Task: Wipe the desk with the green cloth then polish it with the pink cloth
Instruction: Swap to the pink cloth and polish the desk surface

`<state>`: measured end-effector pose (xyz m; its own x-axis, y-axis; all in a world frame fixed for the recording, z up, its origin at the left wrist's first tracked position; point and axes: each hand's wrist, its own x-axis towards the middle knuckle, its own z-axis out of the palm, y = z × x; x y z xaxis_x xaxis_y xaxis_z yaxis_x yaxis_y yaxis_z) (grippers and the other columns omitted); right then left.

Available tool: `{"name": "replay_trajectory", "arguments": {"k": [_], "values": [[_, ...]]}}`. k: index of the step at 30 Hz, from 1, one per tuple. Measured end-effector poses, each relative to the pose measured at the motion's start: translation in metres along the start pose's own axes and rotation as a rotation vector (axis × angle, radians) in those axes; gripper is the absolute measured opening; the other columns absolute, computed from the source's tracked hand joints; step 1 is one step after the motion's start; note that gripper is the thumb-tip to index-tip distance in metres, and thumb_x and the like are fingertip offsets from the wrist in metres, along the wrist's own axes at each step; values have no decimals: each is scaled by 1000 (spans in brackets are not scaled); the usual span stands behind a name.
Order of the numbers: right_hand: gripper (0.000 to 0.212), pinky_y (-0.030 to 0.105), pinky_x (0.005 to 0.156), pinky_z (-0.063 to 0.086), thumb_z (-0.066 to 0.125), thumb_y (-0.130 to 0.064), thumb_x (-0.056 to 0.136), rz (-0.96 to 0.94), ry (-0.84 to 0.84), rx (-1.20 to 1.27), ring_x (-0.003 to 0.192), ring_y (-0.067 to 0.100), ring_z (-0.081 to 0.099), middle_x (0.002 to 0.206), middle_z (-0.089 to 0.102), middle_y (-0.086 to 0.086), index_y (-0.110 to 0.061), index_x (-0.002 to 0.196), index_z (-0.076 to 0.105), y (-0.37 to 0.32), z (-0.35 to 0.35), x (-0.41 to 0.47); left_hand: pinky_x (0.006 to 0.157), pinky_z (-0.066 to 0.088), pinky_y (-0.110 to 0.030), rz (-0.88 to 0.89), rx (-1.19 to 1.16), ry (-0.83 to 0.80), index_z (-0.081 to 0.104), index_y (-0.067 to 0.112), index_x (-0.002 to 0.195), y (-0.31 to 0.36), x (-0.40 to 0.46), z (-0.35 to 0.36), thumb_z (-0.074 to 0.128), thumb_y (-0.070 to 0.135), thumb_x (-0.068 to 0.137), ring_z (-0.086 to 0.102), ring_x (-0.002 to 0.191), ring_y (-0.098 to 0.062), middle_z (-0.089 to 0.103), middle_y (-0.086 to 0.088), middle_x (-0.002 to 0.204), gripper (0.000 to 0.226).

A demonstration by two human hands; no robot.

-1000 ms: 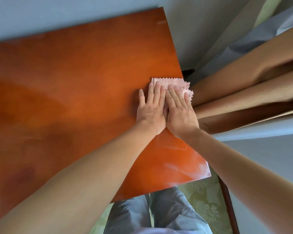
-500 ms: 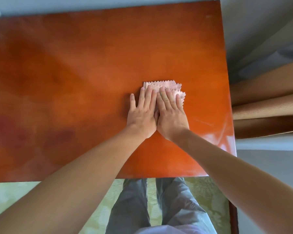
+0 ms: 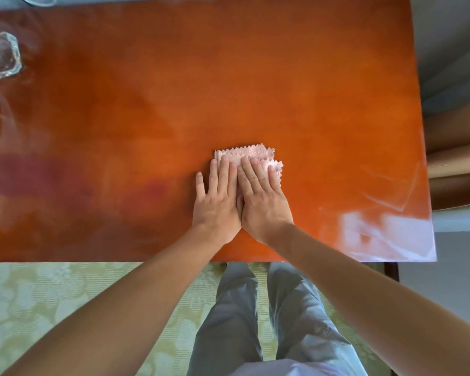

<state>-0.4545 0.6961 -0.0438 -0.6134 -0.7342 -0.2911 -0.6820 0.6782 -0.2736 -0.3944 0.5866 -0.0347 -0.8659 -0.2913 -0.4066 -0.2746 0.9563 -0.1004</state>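
- Head view, nearest zone: grey trousers and a pale green patterned floor mat lie below the near edge of the surface; two bare forearms reach forward over that edge.
- Left hand: flat, palm down, fingers straight and laid close together. Its inner fingers rest on the pink cloth, while the little finger lies on bare wood. The grip is a flat press, not a pinch.
- Right hand: flat beside the left, the two touching along their inner edges, fingers straight on the cloth. Again a flat press.
- Pink cloth: folded, with a zigzag edge, lying on the surface right of its centre; only its far and right margins show past the fingertips.
- Near right corner: a pale glare with faint streaks.
- Far left: a clear glass object stands at the edge of the surface, well apart from the hands.
- Green cloth: not in view.
- Step in hand, as judged: polishing, the second stage, since the pink cloth is under both palms.
- Next move, as judged: even downward pressure while sliding the cloth over unpolished wood, taking care near the glass.
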Motion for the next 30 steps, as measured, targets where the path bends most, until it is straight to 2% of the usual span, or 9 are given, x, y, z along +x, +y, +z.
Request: {"name": "replay_trajectory", "arguments": {"k": [7,10,15,19,24,27,30], "values": [[62,46,127,-7,10,-34,105,-26,3,34,155,23,-14,170,-3,7,-10,162,3,6,1,-22,125,4,-54,-5,-47,19,-29,4,152,17,-14,9,8,43,106,-15,155,-34,-21,-16,166,71],[62,45,126,-9,10,-35,105,-1,-10,40,154,21,-19,170,-8,5,-12,162,0,17,1,-32,125,4,-54,12,-68,14,-25,4,154,29,-14,8,-2,41,101,-17,154,-34,-21,-16,166,69],[66,43,125,-12,-2,-37,101,59,11,44,153,20,-20,170,-8,5,-11,162,1,45,-1,-52,125,2,-55,77,-67,26,-29,3,152,64,-9,4,-4,42,100,-19,154,-35,-23,-17,166,69],[67,42,126,-10,-2,-38,100,101,49,80,154,20,-16,170,-3,5,-11,162,6,76,-7,-64,125,2,-55,125,-64,31,-34,3,148,94,2,-4,-5,41,100,-19,153,-36,-25,-18,165,68],[64,43,127,-5,7,-35,104,180,109,118,155,21,-9,169,3,6,-9,161,12,114,-16,-81,124,-2,-55,210,-28,38,-39,3,144,134,19,-18,-6,40,99,-21,153,-36,-34,-17,159,67],[59,45,128,1,23,-31,107,221,154,140,156,22,-3,169,9,8,-7,160,17,137,-20,-91,124,-3,-55,245,1,35,-34,3,148,162,28,-26,-2,40,102,-20,153,-36,-29,-17,163,68],[57,43,128,-1,29,-28,108,268,188,140,156,21,-1,168,12,8,-7,160,21,162,-24,-103,124,-3,-56,283,33,38,-29,3,151,190,36,-35,6,42,107,-21,153,-37,-26,-18,164,69]]}}
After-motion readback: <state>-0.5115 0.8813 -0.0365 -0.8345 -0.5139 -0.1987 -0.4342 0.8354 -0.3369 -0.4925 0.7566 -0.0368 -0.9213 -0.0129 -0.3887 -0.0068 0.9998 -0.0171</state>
